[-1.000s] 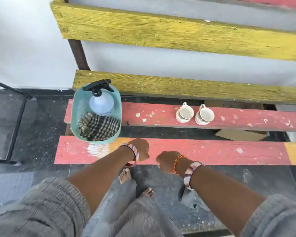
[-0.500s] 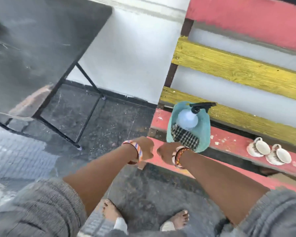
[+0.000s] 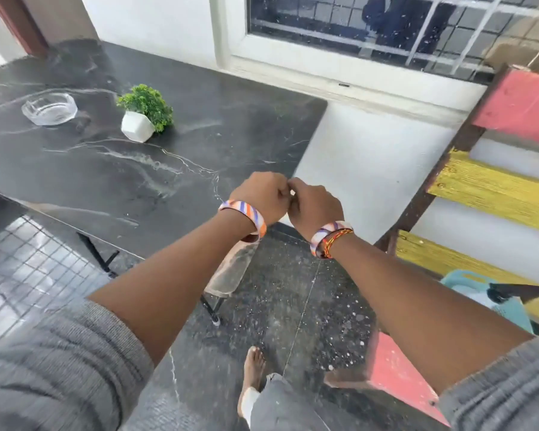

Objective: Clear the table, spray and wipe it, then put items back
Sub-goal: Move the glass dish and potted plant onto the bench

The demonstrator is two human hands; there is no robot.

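Both hands (image 3: 288,202), fists curled and empty, now meet beside the table (image 3: 175,144), formerly apart

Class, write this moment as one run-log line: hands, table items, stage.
left hand: curled, empty | right hand: curled, empty | black marble table: clear glass ashtray, small green plant in white pot | stage: clearing unfinished

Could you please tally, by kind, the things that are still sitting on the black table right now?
Glass ashtray: 1
Potted plant: 1
Total: 2 on the black table
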